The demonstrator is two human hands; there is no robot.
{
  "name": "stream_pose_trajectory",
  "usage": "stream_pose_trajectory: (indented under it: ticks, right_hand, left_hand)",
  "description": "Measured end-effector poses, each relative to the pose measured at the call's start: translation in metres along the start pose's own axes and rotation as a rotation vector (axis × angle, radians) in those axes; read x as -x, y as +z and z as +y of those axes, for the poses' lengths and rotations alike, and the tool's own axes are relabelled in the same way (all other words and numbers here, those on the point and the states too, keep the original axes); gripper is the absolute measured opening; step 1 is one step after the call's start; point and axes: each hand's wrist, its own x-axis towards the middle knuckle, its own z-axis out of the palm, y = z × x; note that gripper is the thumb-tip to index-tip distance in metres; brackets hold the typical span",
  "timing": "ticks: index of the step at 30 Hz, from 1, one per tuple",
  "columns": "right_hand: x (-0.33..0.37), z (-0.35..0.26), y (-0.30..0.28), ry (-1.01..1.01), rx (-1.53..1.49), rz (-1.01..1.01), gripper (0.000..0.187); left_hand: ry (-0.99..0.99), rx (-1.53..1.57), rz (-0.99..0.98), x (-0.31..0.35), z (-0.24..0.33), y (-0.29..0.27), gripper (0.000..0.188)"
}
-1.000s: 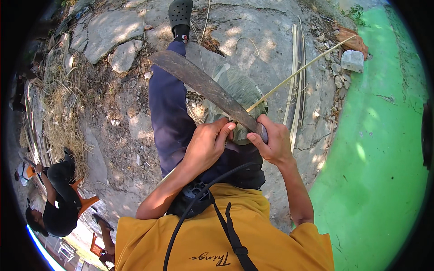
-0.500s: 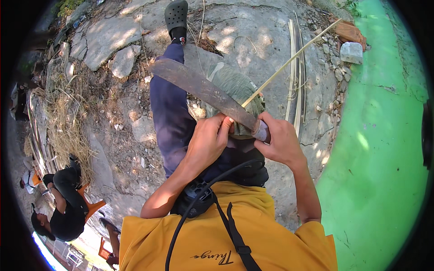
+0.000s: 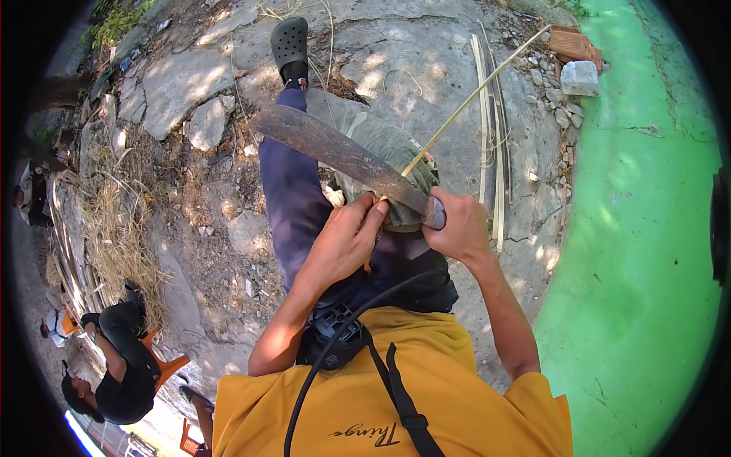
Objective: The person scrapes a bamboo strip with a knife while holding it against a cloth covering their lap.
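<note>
My right hand is wrapped round the short handle of a machete. Its broad, dark, rust-stained blade slants up to the left across my lap. My left hand pinches the near end of a thin, pale split-bamboo strip beside the blade's lower edge. Beyond the blade, the strip runs up to the far right; its crossing at the blade is hidden. Under blade and strip, a green camouflage cloth lies over my leg.
Several long strips lie on the cracked ground at right, near a white block and an orange brick. Dry straw lies at left. A person in black sits on an orange chair at lower left. A black cord crosses my front.
The whole view has shifted slightly. The strip's far end has come a little to the left and toward me. Both hands keep their hold, the machete at nearly the same slant.
</note>
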Motion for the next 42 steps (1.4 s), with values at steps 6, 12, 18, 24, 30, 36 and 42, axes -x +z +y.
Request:
stream_pose_trajectory:
  ticks: [6,12,18,24,30,36,42]
  right_hand:
    - [-0.007,0.011,0.007,-0.06,-0.09,-0.039,0.024]
    - [-0.009,0.008,0.011,-0.091,-0.111,-0.034,0.023]
    - [-0.021,0.018,0.006,-0.061,-0.09,-0.097,0.022]
    - [-0.021,0.016,0.006,-0.018,-0.057,-0.103,0.021]
    - [-0.017,0.007,0.006,-0.019,0.015,-0.091,0.019]
    - [-0.016,0.0,0.009,-0.028,0.018,-0.075,0.019]
    - [-0.014,0.005,0.015,-0.025,-0.033,0.001,0.024]
  left_hand:
    - [0.002,-0.102,-0.037,0.01,-0.02,-0.004,0.042]
    - [0.007,-0.113,-0.006,-0.001,-0.016,0.007,0.044]
    - [0.025,-0.14,-0.027,-0.011,-0.017,0.013,0.045]
    - [0.088,-0.144,0.075,-0.012,-0.017,0.021,0.039]
    - [-0.023,0.024,0.014,-0.001,-0.02,0.018,0.044]
    - [-0.085,0.214,-0.042,0.018,-0.035,0.016,0.042]
    - [-0.108,0.106,-0.032,0.034,-0.038,0.013,0.042]
